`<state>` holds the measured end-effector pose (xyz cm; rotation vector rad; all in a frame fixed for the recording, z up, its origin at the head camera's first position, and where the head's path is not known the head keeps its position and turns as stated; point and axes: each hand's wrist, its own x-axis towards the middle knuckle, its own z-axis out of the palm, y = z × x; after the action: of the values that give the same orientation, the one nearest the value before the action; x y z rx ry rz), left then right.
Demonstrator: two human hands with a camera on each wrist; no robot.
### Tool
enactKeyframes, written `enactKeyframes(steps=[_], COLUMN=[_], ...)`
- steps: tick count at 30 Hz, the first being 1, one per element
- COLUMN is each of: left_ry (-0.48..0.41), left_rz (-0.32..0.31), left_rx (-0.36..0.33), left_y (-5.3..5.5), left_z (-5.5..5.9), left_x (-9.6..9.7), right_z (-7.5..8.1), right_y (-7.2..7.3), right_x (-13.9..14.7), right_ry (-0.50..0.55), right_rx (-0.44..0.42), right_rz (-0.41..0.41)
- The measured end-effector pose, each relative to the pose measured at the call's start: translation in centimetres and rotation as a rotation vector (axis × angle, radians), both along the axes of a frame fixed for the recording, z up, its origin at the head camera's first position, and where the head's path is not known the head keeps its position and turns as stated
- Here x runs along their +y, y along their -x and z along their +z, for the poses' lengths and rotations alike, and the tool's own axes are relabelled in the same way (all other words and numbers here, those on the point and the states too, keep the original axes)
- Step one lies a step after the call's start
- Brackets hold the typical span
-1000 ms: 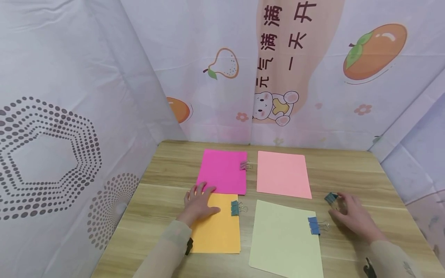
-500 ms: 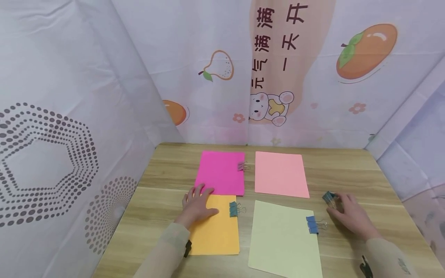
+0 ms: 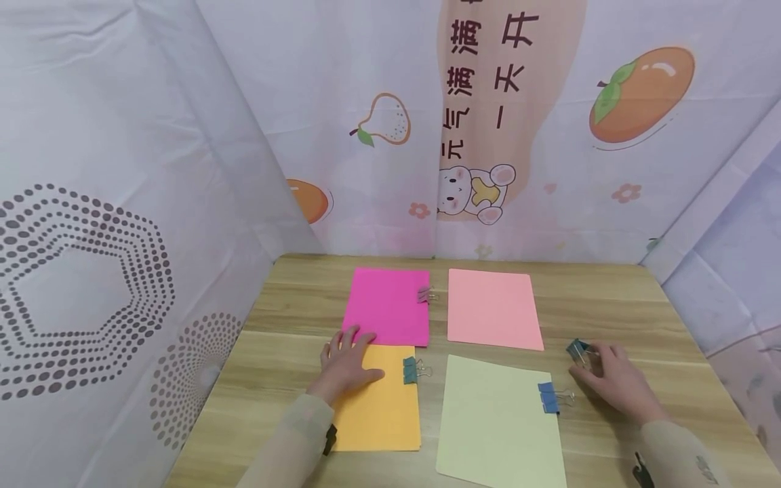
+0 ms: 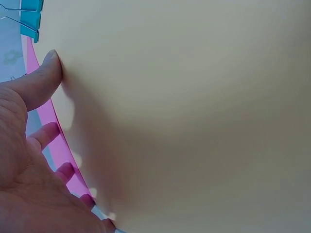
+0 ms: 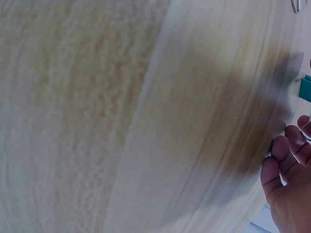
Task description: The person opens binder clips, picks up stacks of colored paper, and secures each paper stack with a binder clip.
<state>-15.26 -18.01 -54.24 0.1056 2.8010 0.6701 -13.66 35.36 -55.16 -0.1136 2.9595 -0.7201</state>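
At the right of the head view my right hand (image 3: 619, 381) pinches the wire handles of a dark teal binder clip (image 3: 576, 349), just above or on the table; I cannot tell which. In the right wrist view, the clip (image 5: 305, 89) shows only at the right edge. My left hand (image 3: 346, 368) lies with spread fingers over the upper left of an orange paper stack (image 3: 378, 420), fingertips reaching the magenta paper (image 3: 390, 305). A teal binder clip (image 3: 409, 370) grips the orange stack's right edge. Nearest my right hand is a pale green paper stack (image 3: 497, 420) with a blue binder clip (image 3: 548, 398).
A pink paper stack (image 3: 493, 308) without a visible clip lies at the back. A small pinkish binder clip (image 3: 424, 294) holds the magenta paper's right edge. The wooden table (image 3: 610, 291) meets printed curtains (image 3: 366, 54) behind and at the sides.
The head view has shifted slightly. The right hand and its binder clip stay in nearly the same place, the clip turned slightly. My left hand stays on the orange paper.
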Motion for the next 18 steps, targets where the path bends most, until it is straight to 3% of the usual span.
enactKeyframes(steps=[18], left_ry=[0.011], left_rz=[-0.002], left_rx=[0.003], left_y=[0.05], left_z=[0.00], left_x=[0.01], right_z=[-0.16], right_y=[0.49], right_x=[0.13], right_ry=[-0.019], right_rx=[-0.030], right_rz=[0.004])
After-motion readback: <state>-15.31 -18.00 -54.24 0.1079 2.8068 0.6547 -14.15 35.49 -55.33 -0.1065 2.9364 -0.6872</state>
